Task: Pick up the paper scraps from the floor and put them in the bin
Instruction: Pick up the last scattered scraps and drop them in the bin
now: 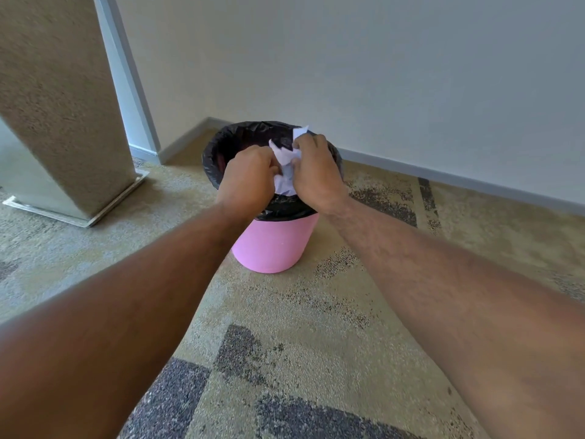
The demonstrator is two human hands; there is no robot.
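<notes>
Both hands meet over the bin (pixel 274 245): our left hand (pixel 248 182) curls its fingers round the near side of the paper (pixel 285 172), and our right hand (pixel 313 172) pinches the far side, so the crumpled white wad sits gripped between them. We hold it right above the bin's mouth, inside the ring of the black liner (pixel 221 153), with one corner sticking up past our right knuckles. From the head view, the pink bin stands on the carpet (pixel 316 343) near the wall (pixel 380 74) and its skirting, with a column (pixel 57 106) well off to our left.
</notes>
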